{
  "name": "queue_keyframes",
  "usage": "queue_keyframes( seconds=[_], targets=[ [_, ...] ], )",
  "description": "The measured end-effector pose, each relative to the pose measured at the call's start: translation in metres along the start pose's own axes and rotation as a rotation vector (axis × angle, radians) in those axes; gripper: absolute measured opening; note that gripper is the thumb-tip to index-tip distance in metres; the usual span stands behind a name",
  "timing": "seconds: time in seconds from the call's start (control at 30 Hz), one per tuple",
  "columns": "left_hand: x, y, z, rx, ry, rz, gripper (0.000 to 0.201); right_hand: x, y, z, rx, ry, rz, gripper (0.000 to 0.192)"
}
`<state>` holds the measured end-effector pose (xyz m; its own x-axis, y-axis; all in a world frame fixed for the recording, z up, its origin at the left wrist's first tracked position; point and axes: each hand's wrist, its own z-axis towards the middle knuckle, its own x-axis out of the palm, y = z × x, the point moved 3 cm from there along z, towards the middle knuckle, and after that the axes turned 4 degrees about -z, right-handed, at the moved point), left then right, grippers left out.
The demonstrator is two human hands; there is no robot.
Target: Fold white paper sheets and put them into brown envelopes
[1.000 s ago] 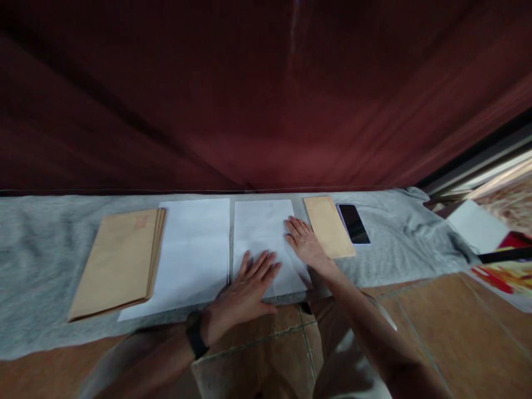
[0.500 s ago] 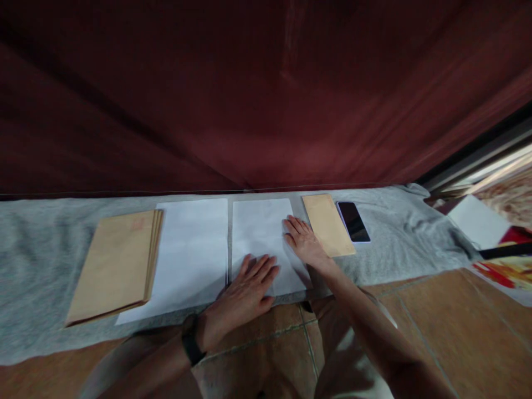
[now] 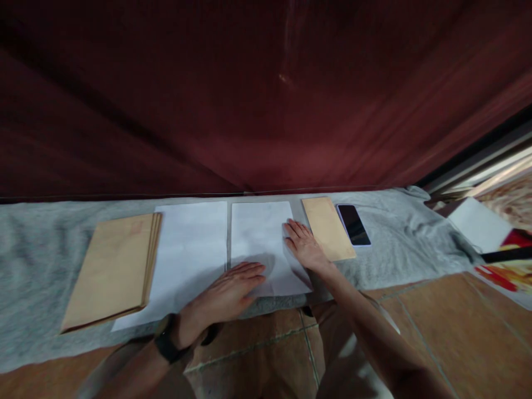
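A white paper sheet (image 3: 260,233) lies in front of me on a grey cloth (image 3: 390,244). My left hand (image 3: 235,288) is at its lower left, palm down with fingers stretched out. I cannot tell whether that hand presses on the paper or hovers over it. Flat on the sheet's right edge rests my right hand (image 3: 305,244), its fingers extended. Left of the sheet lies a wider stack of white paper (image 3: 193,238). One brown envelope (image 3: 326,227) lies just right of my right hand. A dark watch is on my left wrist.
Several brown envelopes (image 3: 112,266) are stacked at the left, overlapping the white paper. A smartphone (image 3: 353,224) lies right of the single envelope. Behind the cloth rises a dark red surface (image 3: 249,111). Below the cloth is a tiled floor (image 3: 428,310); printed papers (image 3: 502,277) are at far right.
My left hand has slid left and turned so its fingers point more to the right. The right hand stays at the sheet's right edge.
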<state>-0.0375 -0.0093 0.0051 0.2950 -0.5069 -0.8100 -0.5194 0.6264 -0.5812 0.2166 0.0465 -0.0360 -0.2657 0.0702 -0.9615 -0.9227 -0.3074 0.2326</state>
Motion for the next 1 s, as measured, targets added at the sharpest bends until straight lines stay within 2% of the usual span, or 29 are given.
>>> queue_keyframes(
  seconds=[0.07, 0.17, 0.3, 0.47, 0.6, 0.73, 0.83, 1.0],
  targets=[
    [-0.009, 0.009, -0.002, -0.023, -0.011, -0.096, 0.029, -0.001, -0.002, 0.000, -0.018, -0.001, 0.048, 0.049],
    [-0.021, 0.016, -0.002, -0.072, -0.049, -0.255, 0.025, -0.004, -0.009, -0.001, -0.066, 0.013, 0.173, 0.048],
    [-0.036, 0.019, -0.002, -0.136, -0.136, -0.457, 0.031, -0.014, -0.021, -0.011, -0.126, 0.119, 0.369, 0.057],
    [-0.044, 0.022, -0.006, -0.225, -0.161, -0.640, 0.040, -0.040, -0.023, -0.030, -0.152, 0.362, 0.508, 0.054],
    [-0.042, 0.020, -0.006, -0.226, -0.139, -0.711, 0.041, -0.053, -0.013, -0.037, -0.179, 0.413, 0.562, 0.048],
    [-0.040, 0.021, -0.005, -0.114, -0.066, -0.672, 0.034, -0.049, -0.010, -0.039, -0.234, 0.459, 0.656, 0.036],
    [-0.037, 0.031, -0.007, -0.041, -0.063, -0.505, 0.048, -0.043, -0.013, -0.040, -0.218, 0.509, 0.697, 0.035],
    [-0.024, 0.042, -0.011, -0.038, -0.009, -0.168, 0.065, -0.044, -0.019, -0.045, -0.163, 0.525, 0.636, 0.031]
  ],
)
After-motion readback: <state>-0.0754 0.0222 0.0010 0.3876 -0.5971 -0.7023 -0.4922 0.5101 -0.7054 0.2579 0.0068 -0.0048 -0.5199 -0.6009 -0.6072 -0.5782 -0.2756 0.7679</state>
